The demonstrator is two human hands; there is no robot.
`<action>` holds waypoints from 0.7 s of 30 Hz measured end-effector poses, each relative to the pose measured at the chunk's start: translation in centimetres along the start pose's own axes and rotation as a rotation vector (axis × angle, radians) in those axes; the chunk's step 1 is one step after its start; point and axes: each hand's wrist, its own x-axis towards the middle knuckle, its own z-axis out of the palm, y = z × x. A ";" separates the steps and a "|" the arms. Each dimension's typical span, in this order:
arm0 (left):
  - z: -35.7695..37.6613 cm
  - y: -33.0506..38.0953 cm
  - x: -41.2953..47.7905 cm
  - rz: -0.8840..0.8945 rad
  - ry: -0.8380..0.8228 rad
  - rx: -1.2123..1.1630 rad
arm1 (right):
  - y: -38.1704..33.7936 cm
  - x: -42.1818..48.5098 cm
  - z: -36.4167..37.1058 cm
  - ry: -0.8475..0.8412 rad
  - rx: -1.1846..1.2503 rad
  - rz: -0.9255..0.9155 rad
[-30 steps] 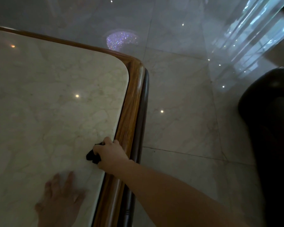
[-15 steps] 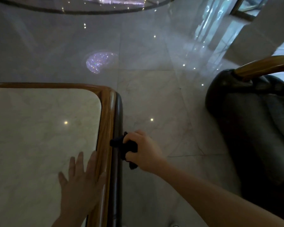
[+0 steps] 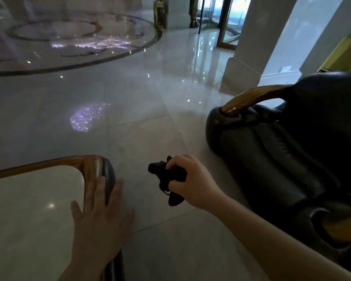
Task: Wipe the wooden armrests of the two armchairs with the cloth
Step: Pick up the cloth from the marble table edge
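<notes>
From the head camera, the table (image 3: 28,209) fills the lower left, a pale marble top inside a rounded wooden rim; the left hand (image 3: 101,216) lies flat over that rim near the table's corner, fingers spread and holding nothing, its fingertips reaching past the rim's dark outer edge. To the right of the table, out over the floor (image 3: 140,110), the right hand (image 3: 190,183) is closed around a dark cloth (image 3: 166,175); the cloth is bunched in the fist, with loose ends sticking out toward the table and hanging below the hand; it touches neither the table nor any chair. Further right of the table stands a dark leather armchair (image 3: 292,159), well apart from the cloth; its far wooden armrest (image 3: 251,97) curves from the chair's front up to its back; a second wooden armrest (image 3: 340,228) shows close to the right edge, partly hidden by the leather. Beyond the table the polished floor carries a sparkling patch of light (image 3: 85,118).
</notes>
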 end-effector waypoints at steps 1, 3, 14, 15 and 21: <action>-0.7 0.8 0.3 0.030 0.020 -0.002 | 0.0 -0.5 -1.1 0.021 -0.006 0.006; -1.9 2.4 1.0 0.076 0.059 -0.017 | 0.0 -1.4 -3.2 0.071 -0.020 0.008; -4.7 11.2 3.8 0.299 0.056 -0.042 | 0.3 -8.3 -11.5 0.327 -0.080 0.113; -4.5 12.0 3.9 0.322 0.040 -0.034 | 0.5 -9.3 -12.0 0.357 -0.076 0.138; -3.7 17.9 4.3 0.525 0.016 -0.033 | 2.4 -15.5 -15.3 0.538 -0.056 0.277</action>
